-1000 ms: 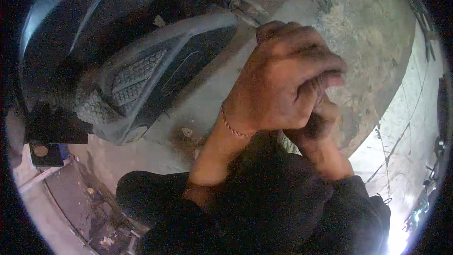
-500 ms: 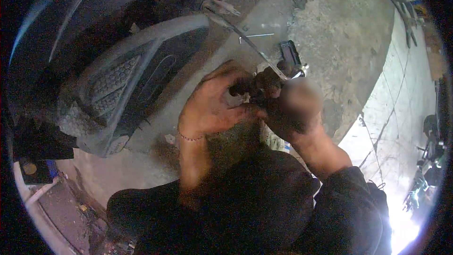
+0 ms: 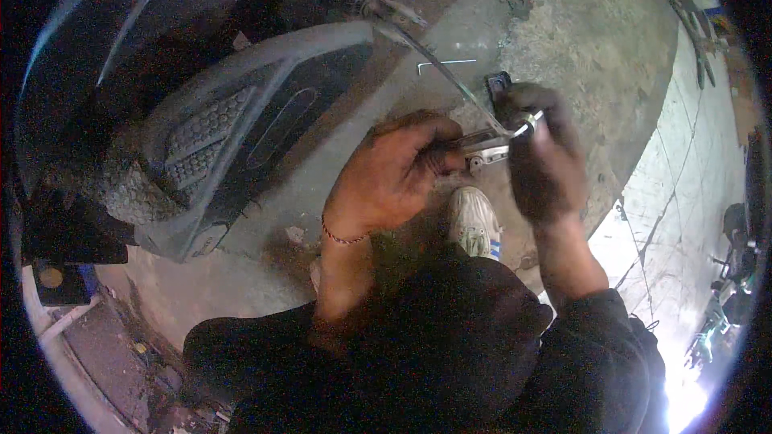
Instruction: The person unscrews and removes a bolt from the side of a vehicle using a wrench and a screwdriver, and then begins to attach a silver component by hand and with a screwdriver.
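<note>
My left hand [image 3: 390, 173], a braided band at its wrist, pinches one end of a long silver metal part [image 3: 486, 149] with its thumb and fingers. A dark cable [image 3: 441, 66] runs down from the upper left and meets the part between my hands. My right hand [image 3: 553, 169] is smeared by motion, its fingers curled at the far end of the part. A small bright piece [image 3: 529, 123] shows at those fingers; its kind is unclear. Just beyond them a small black rectangular tray-like piece [image 3: 497, 80] lies on the floor, partly covered by the fingers.
A large grey and black vehicle panel [image 3: 257, 124] with a textured patch fills the left. An L-shaped hex key [image 3: 447, 62] lies on the concrete floor [image 3: 591, 40]. My white shoe [image 3: 473, 217] is below my hands. Pale tiles [image 3: 675, 169] begin at the right, near a bright light [image 3: 683, 402].
My right hand has shifted up and right, and its fingers have lifted. The silver part and my shoe now show. My left hand has turned and moved right, its fingers closing on the part.
</note>
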Available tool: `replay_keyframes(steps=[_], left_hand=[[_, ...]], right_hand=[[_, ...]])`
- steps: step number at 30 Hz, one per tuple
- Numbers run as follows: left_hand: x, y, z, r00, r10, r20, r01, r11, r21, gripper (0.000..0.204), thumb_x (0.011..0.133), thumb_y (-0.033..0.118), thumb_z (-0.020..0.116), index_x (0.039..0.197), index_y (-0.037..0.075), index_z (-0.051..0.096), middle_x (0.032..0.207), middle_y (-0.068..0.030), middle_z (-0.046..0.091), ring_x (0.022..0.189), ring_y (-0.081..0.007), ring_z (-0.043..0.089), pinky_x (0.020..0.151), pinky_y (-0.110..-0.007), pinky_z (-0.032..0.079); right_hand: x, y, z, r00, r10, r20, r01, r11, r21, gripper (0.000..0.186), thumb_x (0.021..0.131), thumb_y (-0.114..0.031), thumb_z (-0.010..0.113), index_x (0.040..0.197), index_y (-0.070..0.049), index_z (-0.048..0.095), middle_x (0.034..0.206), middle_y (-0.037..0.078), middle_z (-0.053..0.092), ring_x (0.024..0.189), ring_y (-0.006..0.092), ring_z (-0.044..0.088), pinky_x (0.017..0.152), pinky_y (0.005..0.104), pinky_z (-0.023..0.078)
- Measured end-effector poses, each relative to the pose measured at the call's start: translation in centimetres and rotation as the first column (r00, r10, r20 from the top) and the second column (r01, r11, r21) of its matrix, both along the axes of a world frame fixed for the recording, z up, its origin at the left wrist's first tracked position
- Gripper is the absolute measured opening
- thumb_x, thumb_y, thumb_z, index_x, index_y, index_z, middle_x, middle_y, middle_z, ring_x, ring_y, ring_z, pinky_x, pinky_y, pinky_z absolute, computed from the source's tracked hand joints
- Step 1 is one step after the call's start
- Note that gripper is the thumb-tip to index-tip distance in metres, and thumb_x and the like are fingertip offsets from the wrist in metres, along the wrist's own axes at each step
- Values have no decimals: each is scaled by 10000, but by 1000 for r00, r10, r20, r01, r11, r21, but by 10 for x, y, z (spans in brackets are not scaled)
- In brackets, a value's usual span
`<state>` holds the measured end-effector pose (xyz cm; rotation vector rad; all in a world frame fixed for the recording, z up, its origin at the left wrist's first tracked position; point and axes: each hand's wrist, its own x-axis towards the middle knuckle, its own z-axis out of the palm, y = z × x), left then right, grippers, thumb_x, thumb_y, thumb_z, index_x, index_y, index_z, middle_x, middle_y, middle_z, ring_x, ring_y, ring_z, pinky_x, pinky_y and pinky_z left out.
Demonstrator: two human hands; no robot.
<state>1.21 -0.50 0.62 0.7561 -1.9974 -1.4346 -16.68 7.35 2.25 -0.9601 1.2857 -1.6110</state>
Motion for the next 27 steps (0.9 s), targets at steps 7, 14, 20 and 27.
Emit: replay_keyframes(steps=[7,14,20,27], left_hand=[[3,-2,14,997,-27,70,22,996,82,150,814,22,554,953,1,605,827,-150,635,756,-283,645,696,-341,502],[-4,9,17,983,-171,64,169,985,35,158,830,98,579,951,5,622,878,-182,660,803,-352,641,718,-382,502],[-1,5,22,980,-175,96,164,980,110,168,847,170,572,873,9,615,780,-191,638,731,-383,617,643,-399,473],[5,14,32,991,-104,88,94,988,119,163,846,169,580,844,6,590,673,-189,564,609,-390,545,559,-413,429]], right_hand=[[-27,-40,61,205,-205,-957,-426,862,-276,380,704,-251,681,1027,-58,627,842,77,549,775,238,541,651,337,437],[-40,-61,75,-117,-172,-978,-740,672,-29,400,602,-249,633,983,-131,642,656,6,420,624,194,489,523,336,368],[-45,-70,69,-37,-202,-979,-819,567,-86,303,626,-281,630,900,-154,620,633,-15,388,586,174,468,501,328,329],[-48,-77,57,55,-235,-970,-842,511,-172,390,589,-340,665,931,-157,628,618,-27,340,538,162,440,488,326,305]])
